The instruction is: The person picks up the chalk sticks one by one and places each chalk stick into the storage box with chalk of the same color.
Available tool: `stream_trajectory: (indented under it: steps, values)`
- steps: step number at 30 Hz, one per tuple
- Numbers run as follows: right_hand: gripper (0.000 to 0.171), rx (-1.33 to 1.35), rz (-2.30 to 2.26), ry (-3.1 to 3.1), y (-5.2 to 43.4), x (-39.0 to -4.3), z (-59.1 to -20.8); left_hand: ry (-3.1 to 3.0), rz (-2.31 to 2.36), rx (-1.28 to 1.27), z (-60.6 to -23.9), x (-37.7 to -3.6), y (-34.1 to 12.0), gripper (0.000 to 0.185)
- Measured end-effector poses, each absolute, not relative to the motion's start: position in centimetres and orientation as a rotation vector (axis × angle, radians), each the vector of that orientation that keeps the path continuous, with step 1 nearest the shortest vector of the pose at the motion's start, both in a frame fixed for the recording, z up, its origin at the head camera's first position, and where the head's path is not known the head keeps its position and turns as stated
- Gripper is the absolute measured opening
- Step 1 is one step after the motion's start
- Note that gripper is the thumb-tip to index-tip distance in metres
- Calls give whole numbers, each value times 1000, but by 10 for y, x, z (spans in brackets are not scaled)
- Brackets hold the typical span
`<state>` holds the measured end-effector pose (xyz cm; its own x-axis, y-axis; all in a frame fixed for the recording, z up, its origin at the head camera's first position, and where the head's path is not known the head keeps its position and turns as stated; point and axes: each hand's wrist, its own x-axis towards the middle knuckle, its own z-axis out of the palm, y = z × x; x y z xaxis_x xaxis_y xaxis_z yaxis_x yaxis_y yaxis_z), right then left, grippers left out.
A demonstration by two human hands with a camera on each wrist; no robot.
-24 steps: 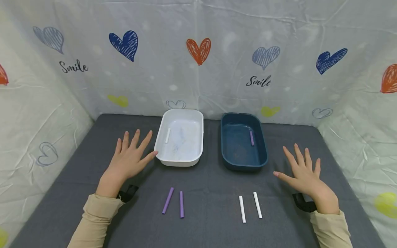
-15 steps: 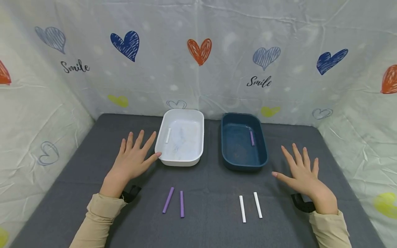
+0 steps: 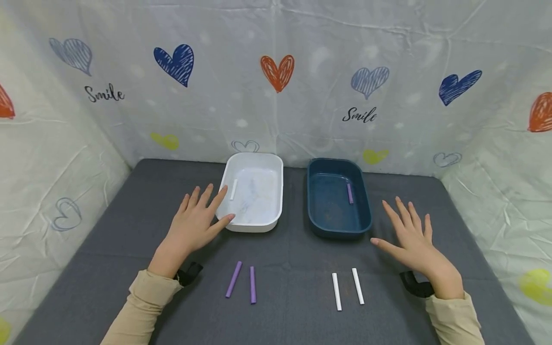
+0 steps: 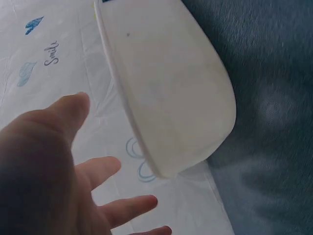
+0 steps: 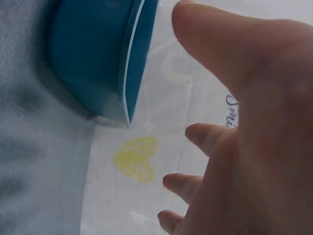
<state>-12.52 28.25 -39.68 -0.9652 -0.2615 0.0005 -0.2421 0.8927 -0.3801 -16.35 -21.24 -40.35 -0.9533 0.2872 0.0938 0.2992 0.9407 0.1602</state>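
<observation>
left hand (image 3: 196,225): flat, fingers spread, holds nothing, white tub (image 3: 253,225) just past its fingertips | right hand (image 3: 411,237): flat, fingers spread, holds nothing, blue tub (image 3: 338,229) just beside its thumb | purple sticks (image 3: 242,286) and white sticks (image 3: 347,290) lie near the wrists

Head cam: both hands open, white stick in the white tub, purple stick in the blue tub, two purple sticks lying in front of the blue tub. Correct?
Not quite. In the head view the two purple sticks lie in front of the white tub, not the blue tub; two white sticks lie in front of the blue one. The rest holds: left hand and right hand open.
</observation>
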Motion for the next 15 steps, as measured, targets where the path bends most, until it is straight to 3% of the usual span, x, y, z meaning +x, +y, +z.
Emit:
stream_trajectory:
  steps: [15]
  values:
    - [93, -608, -647, 3041, 259, -127, -407, -2903, -319, -504, -421, -165, -198, 73]
